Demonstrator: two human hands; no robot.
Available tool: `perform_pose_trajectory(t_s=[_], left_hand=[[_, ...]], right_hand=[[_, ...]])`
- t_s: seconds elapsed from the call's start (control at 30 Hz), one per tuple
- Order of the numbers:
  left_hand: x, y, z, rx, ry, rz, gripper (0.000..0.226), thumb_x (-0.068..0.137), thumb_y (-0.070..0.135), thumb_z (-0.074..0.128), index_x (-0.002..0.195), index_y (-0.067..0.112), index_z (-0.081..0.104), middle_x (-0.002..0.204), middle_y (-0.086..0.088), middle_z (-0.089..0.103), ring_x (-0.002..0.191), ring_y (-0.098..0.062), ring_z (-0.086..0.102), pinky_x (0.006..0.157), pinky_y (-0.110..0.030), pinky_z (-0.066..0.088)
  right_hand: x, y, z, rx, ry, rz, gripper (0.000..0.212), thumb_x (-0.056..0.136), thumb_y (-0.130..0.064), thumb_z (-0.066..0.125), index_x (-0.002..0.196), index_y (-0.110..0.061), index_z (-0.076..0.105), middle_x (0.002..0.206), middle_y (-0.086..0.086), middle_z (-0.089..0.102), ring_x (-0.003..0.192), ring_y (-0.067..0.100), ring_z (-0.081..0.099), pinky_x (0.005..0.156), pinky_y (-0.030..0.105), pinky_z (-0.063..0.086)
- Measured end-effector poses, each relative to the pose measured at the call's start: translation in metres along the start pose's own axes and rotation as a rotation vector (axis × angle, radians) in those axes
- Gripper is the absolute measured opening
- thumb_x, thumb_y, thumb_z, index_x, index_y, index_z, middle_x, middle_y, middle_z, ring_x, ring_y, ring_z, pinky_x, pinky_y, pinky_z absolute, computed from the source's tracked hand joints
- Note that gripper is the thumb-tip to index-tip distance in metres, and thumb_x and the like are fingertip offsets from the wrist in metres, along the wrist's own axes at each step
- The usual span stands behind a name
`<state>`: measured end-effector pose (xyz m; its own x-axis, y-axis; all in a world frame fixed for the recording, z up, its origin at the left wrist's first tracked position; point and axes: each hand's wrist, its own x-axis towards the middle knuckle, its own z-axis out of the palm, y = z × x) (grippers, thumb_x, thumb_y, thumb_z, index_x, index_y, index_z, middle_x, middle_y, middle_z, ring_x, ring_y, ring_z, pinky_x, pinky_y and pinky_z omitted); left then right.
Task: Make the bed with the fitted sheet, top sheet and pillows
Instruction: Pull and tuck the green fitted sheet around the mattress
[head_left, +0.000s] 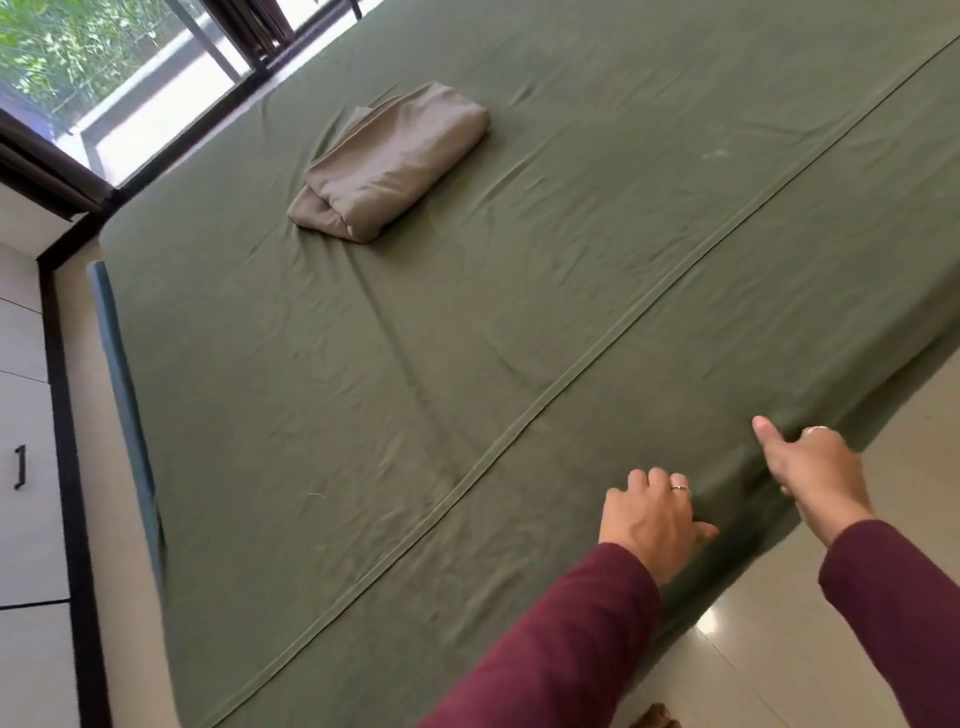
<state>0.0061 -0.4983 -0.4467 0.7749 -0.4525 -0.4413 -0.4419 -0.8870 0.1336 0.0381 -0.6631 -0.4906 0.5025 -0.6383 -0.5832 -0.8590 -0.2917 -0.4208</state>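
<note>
A dark green fitted sheet (467, 322) covers the whole mattress, with a long seam running across it and some wrinkles. A folded tan sheet (389, 161) lies on it toward the far side. At the near edge of the bed my left hand (652, 519) rests on the green sheet with its fingers curled into the fabric. My right hand (810, 467) grips the sheet's edge at the side of the mattress, thumb on top, fingers hidden underneath. No pillows are in view.
A window with dark frames (156, 88) runs along the far side. White cabinets with a dark handle (20, 467) stand on the left. A blue mattress edge (124, 395) shows at the left side. Glossy floor tiles (779, 649) lie under my arms.
</note>
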Motion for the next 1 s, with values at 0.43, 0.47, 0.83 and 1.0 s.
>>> perform_pose_trajectory(t_s=[0.43, 0.47, 0.83, 1.0], left_hand=[[0.002, 0.032, -0.028, 0.221, -0.098, 0.169, 0.022, 0.094, 0.006, 0.039, 0.1, 0.006, 0.06, 0.097, -0.012, 0.067, 0.085, -0.033, 0.064, 0.045, -0.024, 0.013], [0.0, 0.037, -0.028, 0.219, -0.105, 0.176, 0.021, 0.092, 0.003, 0.04, 0.098, 0.006, 0.06, 0.096, -0.012, 0.067, 0.084, -0.033, 0.064, 0.045, -0.024, 0.014], [-0.006, 0.042, -0.002, -0.01, -0.052, 0.083, 0.031, 0.099, 0.009, 0.032, 0.123, -0.003, 0.049, 0.109, -0.021, 0.058, 0.097, -0.041, 0.055, 0.063, -0.037, 0.03], [0.0, 0.039, -0.006, -0.029, -0.133, 0.071, 0.027, 0.098, 0.011, 0.036, 0.116, -0.001, 0.054, 0.107, -0.02, 0.062, 0.098, -0.041, 0.058, 0.061, -0.034, 0.031]], right_hand=[[-0.002, 0.022, -0.035, 0.026, -0.077, -0.166, 0.038, 0.095, -0.037, 0.052, 0.075, -0.005, 0.054, 0.082, 0.02, 0.058, 0.094, 0.041, 0.055, 0.074, 0.039, 0.04], [-0.002, 0.029, -0.04, 0.029, -0.07, -0.192, 0.042, 0.095, -0.035, 0.052, 0.065, -0.007, 0.045, 0.07, 0.017, 0.052, 0.084, 0.039, 0.053, 0.067, 0.037, 0.037], [0.008, 0.052, -0.026, 0.011, -0.054, -0.165, 0.045, 0.095, -0.038, 0.051, 0.062, -0.011, 0.038, 0.07, 0.013, 0.052, 0.074, 0.032, 0.05, 0.061, 0.033, 0.036], [0.009, 0.048, -0.027, -0.069, -0.113, -0.203, 0.041, 0.095, -0.04, 0.05, 0.068, -0.009, 0.049, 0.072, 0.011, 0.059, 0.079, 0.033, 0.056, 0.066, 0.035, 0.043]])
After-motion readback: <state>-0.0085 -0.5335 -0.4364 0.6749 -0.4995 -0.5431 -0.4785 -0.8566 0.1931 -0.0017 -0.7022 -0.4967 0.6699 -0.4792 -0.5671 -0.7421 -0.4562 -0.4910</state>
